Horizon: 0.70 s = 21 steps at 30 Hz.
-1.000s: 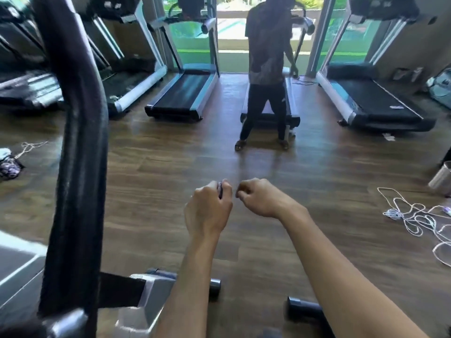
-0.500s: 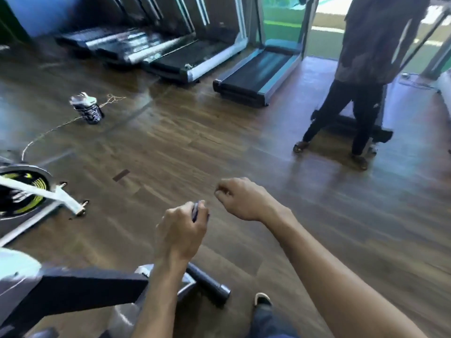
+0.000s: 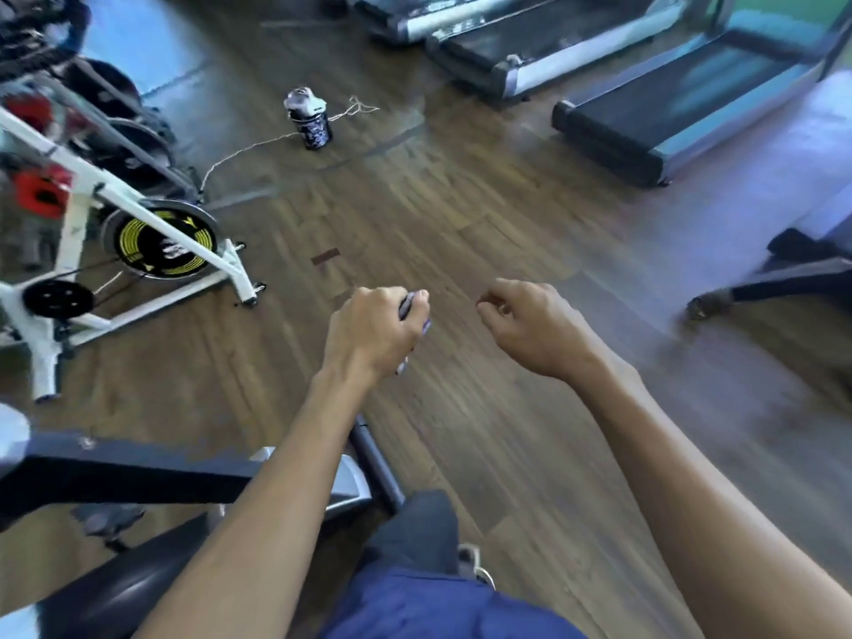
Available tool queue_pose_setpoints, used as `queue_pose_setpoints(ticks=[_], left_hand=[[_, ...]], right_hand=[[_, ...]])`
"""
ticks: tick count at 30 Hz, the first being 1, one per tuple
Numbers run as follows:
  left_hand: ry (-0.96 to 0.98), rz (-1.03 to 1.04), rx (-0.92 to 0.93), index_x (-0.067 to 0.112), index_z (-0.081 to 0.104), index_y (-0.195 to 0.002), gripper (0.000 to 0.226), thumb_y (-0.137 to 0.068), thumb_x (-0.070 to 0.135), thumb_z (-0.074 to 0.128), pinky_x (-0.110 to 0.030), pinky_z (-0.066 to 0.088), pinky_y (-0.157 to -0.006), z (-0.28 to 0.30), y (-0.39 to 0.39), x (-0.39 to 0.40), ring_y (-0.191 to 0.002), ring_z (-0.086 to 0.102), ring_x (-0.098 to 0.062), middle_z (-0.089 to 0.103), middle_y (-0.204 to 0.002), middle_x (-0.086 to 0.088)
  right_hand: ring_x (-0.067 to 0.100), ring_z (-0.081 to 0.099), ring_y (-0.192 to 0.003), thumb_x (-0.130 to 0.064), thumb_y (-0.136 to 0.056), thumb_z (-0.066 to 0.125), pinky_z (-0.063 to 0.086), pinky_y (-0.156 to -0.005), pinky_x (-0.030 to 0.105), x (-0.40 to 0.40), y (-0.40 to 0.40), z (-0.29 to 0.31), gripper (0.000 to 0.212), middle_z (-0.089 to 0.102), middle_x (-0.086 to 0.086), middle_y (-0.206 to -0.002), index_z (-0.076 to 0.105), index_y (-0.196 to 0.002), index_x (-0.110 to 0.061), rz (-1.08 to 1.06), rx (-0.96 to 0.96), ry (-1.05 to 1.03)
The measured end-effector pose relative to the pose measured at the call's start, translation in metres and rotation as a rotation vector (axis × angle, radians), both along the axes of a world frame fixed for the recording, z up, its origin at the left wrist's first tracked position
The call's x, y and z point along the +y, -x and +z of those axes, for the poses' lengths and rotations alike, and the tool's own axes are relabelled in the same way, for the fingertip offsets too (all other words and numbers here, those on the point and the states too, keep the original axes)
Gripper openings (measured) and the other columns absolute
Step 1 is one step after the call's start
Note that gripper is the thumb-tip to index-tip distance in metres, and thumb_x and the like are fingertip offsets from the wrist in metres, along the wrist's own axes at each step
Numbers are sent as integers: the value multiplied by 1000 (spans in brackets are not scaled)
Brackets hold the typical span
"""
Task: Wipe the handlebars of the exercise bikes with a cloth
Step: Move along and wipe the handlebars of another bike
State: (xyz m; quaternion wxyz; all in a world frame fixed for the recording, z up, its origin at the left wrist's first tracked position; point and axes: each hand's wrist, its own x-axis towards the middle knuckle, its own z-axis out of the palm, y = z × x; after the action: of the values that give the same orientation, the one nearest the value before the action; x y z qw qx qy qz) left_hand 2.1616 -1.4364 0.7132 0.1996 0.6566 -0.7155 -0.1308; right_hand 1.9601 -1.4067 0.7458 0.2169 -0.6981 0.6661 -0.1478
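My left hand is closed into a fist around a small bunched cloth, of which only a purplish edge shows between the fingers. My right hand hangs beside it in a loose fist with nothing visible in it. Both hands are held out over the wooden floor, touching no bike. A white exercise bike with a black and yellow flywheel stands to the left; its handlebars are out of view. Below my left arm lies the dark frame and base bar of a nearer bike.
Several treadmills line the far side. A dark can with a string trailing from it stands on the floor at upper centre. Another person's foot shows at the right edge. Weight equipment crowds the far left.
The view has swung left and downward, bringing the white bike into view and pushing the other person almost out of frame. My hands keep the same pose, slightly further apart.
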Motion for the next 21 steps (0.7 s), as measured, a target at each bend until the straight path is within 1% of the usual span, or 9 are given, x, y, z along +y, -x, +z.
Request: queue_pose_setpoints(ticks=[3,5,9,11,13,16,18,21], left_hand=[[-10,6,-9,12,49,-62,54,-96,52,37,-37,56,-70,0,15,-39,-57,64,-21,61,-46,-1],[-32,16,3,13,48,-61,52,-97,48,37,-35,56,-72,0,25,-68,-53,61,-16,61,-44,0],[-22,91,54,14,45,-59,50,-96,47,37,-33,55,-72,1,31,-146,-52,60,-16,62,-45,2],[0,137,84,16,40,-56,51,-98,45,39,-32,55,-69,3,26,-182,-50,59,-16,61,-43,2],[17,176,107,16,36,-56,51,-99,42,41,-32,53,-65,7,19,-213,-49,60,-15,59,-41,6],[5,223,170,15,29,-58,48,-99,35,42,-29,44,-57,11,8,-257,-43,61,-18,54,-40,15],[2,277,186,16,27,-58,48,-99,34,41,-29,39,-56,14,-2,-283,-44,59,-20,53,-39,14],[9,377,175,16,28,-56,50,-99,36,41,-29,43,-55,15,-24,-326,-46,54,-18,56,-39,9]], right_hand=[[24,60,-110,-35,-101,46,52,-84,40,-44,9,-3,25,69,-2,-111,66,-108,-22,50,-16,13],[24,61,-110,-36,-100,46,52,-83,40,-77,9,-7,25,69,-2,-111,66,-108,-23,82,-20,12],[24,60,-108,-36,-99,46,50,-81,38,-169,5,-13,23,67,-2,-110,65,-108,-25,168,-22,7],[24,60,-108,-35,-99,47,51,-83,39,-215,1,-11,23,67,-2,-109,65,-108,-24,219,-26,7],[22,61,-107,-35,-99,48,51,-83,39,-256,-3,-11,23,67,-3,-107,65,-107,-24,268,-30,-5],[19,60,-103,-36,-99,47,52,-84,41,-313,-13,-9,22,66,-7,-104,64,-104,-24,320,-62,-23],[17,60,-101,-36,-99,46,52,-85,42,-347,-24,-8,22,66,-8,-104,64,-105,-24,360,-85,-48],[17,61,-99,-36,-99,46,53,-85,42,-405,-49,-11,22,66,-9,-103,64,-105,-25,441,-88,-72]])
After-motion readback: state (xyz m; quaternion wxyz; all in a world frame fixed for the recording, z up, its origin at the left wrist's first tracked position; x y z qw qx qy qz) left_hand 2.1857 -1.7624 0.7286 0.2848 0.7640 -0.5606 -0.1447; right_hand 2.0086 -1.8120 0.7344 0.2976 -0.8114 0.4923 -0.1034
